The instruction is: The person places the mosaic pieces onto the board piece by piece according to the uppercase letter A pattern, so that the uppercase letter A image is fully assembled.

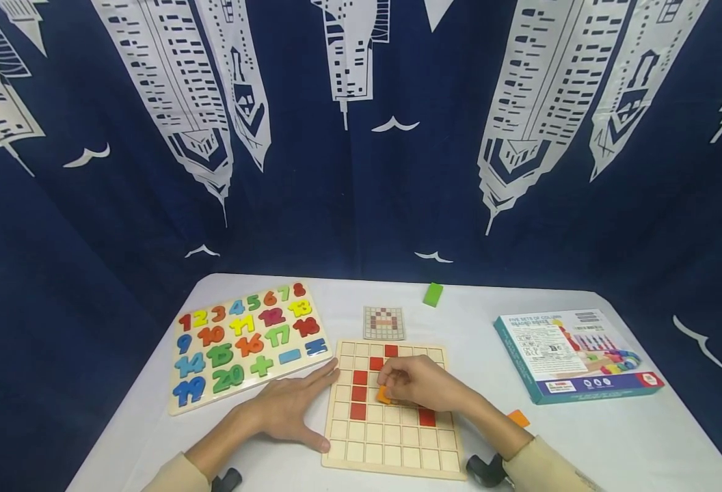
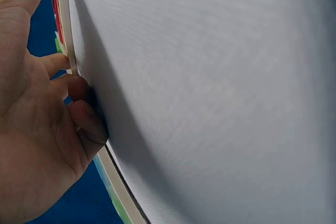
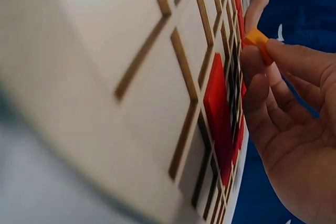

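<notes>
A wooden grid board [image 1: 392, 471] lies on the white table, with several red tiles [image 1: 359, 394] set in its squares. Over the middle of it, my right hand [image 1: 425, 384] pinches a small orange tile [image 1: 382, 396] between thumb and fingers. The right wrist view shows this orange tile [image 3: 257, 40] at the fingertips, close to the grid. My left hand [image 1: 284, 410] is spread at the board's left side, thumb and fingertips against its edge. In the left wrist view the left hand [image 2: 37, 119] has its fingers extended or slightly bent.
Left of the board lies a number puzzle [image 1: 213, 403] with coloured numerals. A small pattern card [image 1: 383, 323] sits behind the board, and a green block [image 1: 433, 294] near the back edge. At right is a boxed bead set [image 1: 576, 355]; an orange piece [image 1: 519, 418] lies beside the right forearm.
</notes>
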Demonstrator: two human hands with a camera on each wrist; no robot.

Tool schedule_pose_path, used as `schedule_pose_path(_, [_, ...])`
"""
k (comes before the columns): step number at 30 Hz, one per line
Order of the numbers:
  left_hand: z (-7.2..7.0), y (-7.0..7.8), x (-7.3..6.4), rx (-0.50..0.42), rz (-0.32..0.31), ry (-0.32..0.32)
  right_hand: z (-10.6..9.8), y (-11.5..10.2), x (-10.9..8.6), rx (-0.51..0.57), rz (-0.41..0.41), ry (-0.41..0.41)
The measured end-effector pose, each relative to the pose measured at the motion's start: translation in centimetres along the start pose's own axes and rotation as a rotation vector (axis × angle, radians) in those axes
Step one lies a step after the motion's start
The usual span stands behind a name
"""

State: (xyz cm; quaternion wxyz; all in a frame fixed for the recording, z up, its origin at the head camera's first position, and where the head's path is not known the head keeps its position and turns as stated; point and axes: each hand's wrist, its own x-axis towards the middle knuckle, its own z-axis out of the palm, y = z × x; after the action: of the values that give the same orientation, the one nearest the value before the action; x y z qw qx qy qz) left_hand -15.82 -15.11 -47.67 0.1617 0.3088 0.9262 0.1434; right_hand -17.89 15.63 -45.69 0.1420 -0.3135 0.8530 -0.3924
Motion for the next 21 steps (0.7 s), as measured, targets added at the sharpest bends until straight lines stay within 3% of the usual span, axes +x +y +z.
schedule_pose_path(6, [0.0,0.0,0.0,-0.002,0.000,0.001,0.8,-0.3,1.0,-0.047,-0.010,0.036])
schedule_pose_path(21, [-0.1,0.1,-0.1,-0.001,0.000,-0.005,1.4,-0.3,1.7,-0.095,0.011,0.025])
